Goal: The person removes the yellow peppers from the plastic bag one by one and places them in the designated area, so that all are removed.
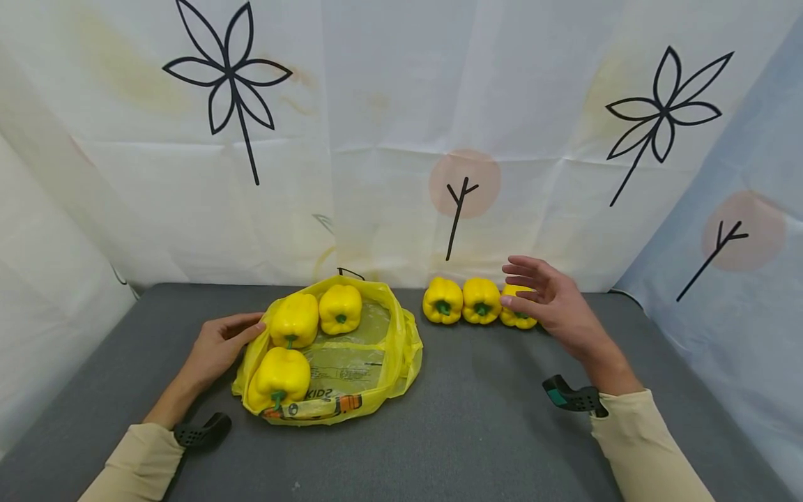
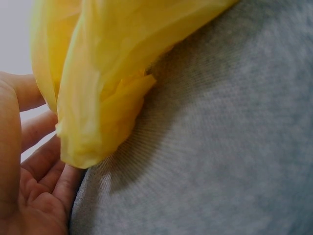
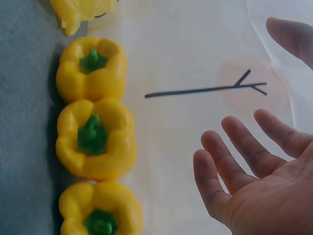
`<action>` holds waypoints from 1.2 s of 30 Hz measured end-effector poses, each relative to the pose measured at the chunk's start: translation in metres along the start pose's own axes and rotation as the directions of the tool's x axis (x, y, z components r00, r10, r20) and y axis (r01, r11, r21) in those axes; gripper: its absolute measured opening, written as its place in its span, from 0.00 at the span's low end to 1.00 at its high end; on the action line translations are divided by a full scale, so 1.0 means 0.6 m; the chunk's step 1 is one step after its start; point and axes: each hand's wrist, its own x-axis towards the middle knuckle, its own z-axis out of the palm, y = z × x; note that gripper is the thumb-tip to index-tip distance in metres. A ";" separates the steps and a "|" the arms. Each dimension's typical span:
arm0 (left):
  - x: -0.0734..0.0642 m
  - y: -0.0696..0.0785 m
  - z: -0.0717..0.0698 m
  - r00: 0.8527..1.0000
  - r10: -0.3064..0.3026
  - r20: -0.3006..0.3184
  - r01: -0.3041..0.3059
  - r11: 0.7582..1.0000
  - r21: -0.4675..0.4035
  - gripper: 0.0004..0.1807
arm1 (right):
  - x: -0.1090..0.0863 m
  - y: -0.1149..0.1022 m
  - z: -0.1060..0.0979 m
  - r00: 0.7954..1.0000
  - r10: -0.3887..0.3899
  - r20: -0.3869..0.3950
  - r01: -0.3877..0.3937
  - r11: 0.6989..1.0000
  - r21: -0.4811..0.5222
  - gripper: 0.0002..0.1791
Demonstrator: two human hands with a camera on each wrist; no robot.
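A yellow plastic bag (image 1: 401, 348) lies spread on the table with its mouth facing up. Inside, along its left and back, are three yellow bell peppers (image 1: 282, 376). My left hand (image 1: 219, 345) holds the bag's left rim, its thumb over the edge; the fingertips are partly hidden behind the plastic in the left wrist view. Three more yellow bell peppers (image 1: 442, 301) stand in a row by the back wall, stems toward me. My right hand (image 1: 552, 303) hovers at the rightmost bell pepper (image 1: 519, 317), partly covering it, fingers spread and holding nothing.
The grey table (image 1: 452, 432) runs back to a white cloth (image 1: 389, 104) printed with flowers and twigs. Cloth walls also stand at left and right. Dark wrist bands (image 1: 203, 431) are on both wrists.
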 end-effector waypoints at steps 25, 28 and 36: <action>0.001 -0.002 0.000 1.000 -0.011 -0.002 0.011 1.000 0.010 0.25 | 0.030 -0.037 0.072 0.989 -0.090 0.121 0.080 0.993 0.083 0.31; 0.002 -0.001 0.000 1.000 -0.010 -0.002 0.010 1.000 0.014 0.25 | 0.034 -0.043 0.081 0.986 -0.110 0.129 0.097 0.990 0.102 0.30; 0.001 -0.003 0.000 1.000 0.004 -0.004 -0.004 1.000 0.013 0.24 | 0.043 -0.059 0.105 0.973 -0.165 0.160 0.140 0.978 0.157 0.31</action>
